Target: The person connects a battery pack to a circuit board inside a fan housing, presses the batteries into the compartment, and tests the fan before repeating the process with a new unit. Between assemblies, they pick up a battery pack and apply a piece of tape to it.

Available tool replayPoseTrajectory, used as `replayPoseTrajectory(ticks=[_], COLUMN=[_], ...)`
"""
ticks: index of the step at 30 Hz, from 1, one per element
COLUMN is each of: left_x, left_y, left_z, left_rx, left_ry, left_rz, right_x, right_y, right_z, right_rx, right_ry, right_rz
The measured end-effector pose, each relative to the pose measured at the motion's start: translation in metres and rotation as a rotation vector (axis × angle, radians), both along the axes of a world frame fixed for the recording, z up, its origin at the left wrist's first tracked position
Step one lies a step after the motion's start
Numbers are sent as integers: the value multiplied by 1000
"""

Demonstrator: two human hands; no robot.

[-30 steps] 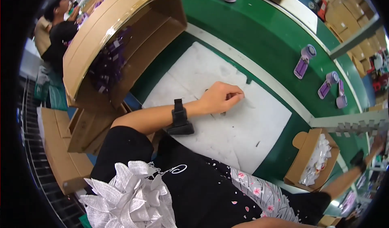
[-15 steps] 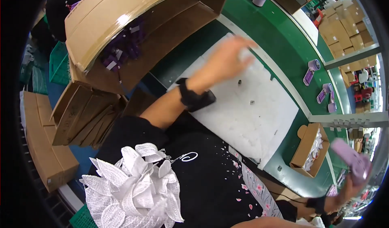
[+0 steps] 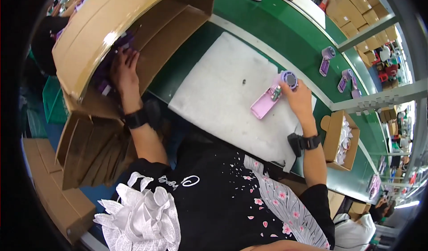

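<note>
My right hand (image 3: 297, 100) is closed around the head end of a lilac handheld fan (image 3: 266, 102), held just over a white foam sheet (image 3: 214, 79). The fan's round head has a dark centre. Its handle lies uncovered, with a small green circuit board showing near the neck. My left hand (image 3: 125, 72) reaches into a large cardboard box (image 3: 176, 34) on the left, fingers stretched out and apart at a heap of dark purple parts (image 3: 103, 75). The box wall shades the parts, so their shape is hard to make out.
Several lilac fans, one of them here (image 3: 327, 60), lie along the green conveyor belt (image 3: 285, 41). A small carton (image 3: 330, 139) of white pieces stands right of the foam. Folded cardboard (image 3: 96, 155) leans below the big box. A metal frame bar (image 3: 379, 97) crosses at right.
My left hand has moved left from above the foam into the box. My right hand has brought the lilac fan from the far lower right to over the foam. The view has shifted.
</note>
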State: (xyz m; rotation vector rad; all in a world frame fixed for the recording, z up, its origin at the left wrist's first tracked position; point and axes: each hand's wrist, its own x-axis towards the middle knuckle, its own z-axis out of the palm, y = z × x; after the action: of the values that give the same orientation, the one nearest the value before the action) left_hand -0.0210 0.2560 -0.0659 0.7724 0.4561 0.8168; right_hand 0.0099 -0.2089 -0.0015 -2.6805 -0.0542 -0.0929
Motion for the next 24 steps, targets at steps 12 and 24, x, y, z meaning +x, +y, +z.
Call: replayPoseTrajectory(ticks=[12, 24], left_x=[1, 25], left_y=[-110, -234], left_z=[109, 105], left_rx=[1027, 1261], left_ry=[248, 32], left_rz=[-604, -1444], right_x=[-60, -74], right_y=[-16, 14], right_z=[-11, -18], right_rx=[337, 495], right_ry=[-242, -386], right_rz=[-109, 266])
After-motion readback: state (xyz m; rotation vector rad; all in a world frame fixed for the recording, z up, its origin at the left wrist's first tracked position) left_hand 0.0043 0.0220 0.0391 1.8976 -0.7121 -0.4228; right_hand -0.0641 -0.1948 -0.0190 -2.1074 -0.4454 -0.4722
